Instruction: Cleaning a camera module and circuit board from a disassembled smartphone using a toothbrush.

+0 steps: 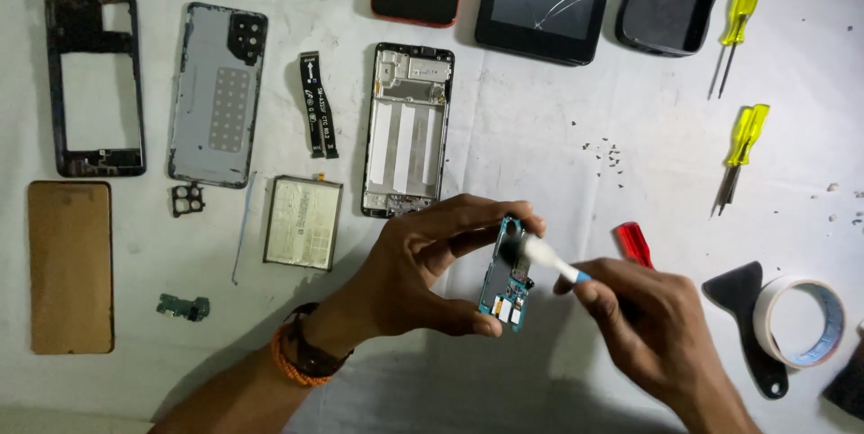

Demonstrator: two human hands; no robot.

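Hands (423, 263) over cluttered white tabletop (558, 164)

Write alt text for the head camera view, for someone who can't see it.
The left hand holds a small circuit board upright while the right hand presses a white swab against it. Phone frames, a battery and yellow screwdrivers lie spread on the white table.

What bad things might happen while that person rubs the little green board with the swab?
1. The left hand pinches the circuit board only by its edges, so it might slip and drop onto the table.
2. The cotton swab in the right hand may snag small parts or leave fibres.
3. The tiny screws lie loose and could be brushed away.
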